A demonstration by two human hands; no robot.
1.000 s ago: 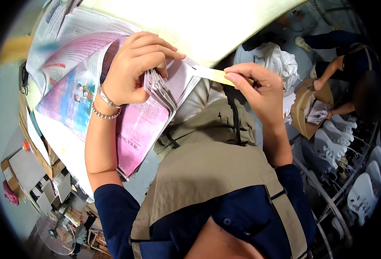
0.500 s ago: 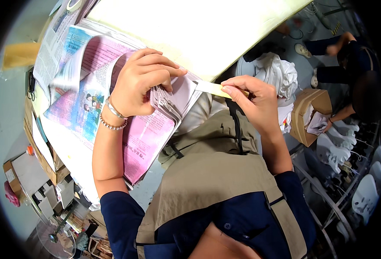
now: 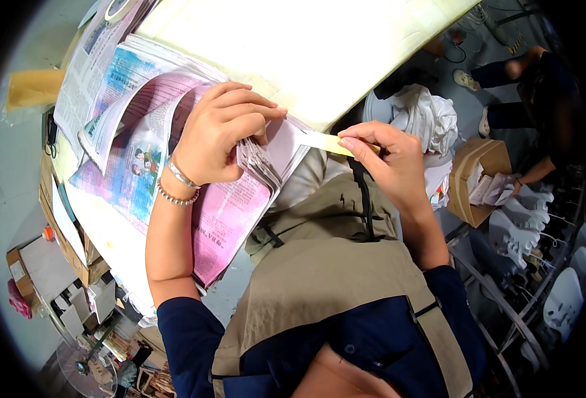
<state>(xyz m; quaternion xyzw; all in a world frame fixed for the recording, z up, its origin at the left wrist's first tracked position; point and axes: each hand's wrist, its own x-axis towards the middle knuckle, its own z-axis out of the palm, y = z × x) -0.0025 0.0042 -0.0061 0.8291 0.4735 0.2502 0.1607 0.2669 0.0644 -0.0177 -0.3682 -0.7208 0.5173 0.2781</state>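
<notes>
My left hand [image 3: 223, 132], with a silver bracelet and a beaded one at the wrist, is closed over the folded edges of a thick stack of printed newspaper sheets [image 3: 230, 219]. The sheets are pink and blue, and several curl up to the left of the wrist. Between the thumb and fingers of my right hand [image 3: 386, 152] is a flat narrow strip [image 3: 329, 142], whitish at the left and yellow near the grip. Its pale tip meets the stack's right corner. What the strip is made of cannot be told.
A pale tabletop [image 3: 293, 46] spreads beyond the stack. A roll of tape [image 3: 119, 9] lies on papers at the far left. To the right, a co-worker [image 3: 558, 113] reaches into an open cardboard box [image 3: 475, 182], near white cloth [image 3: 426, 113] and a metal rack [image 3: 505, 305].
The curled sheets at the left have shifted and settled lower. Both my hands stay almost in place. The co-worker's hand has moved slightly, with the papers in the box shifting.
</notes>
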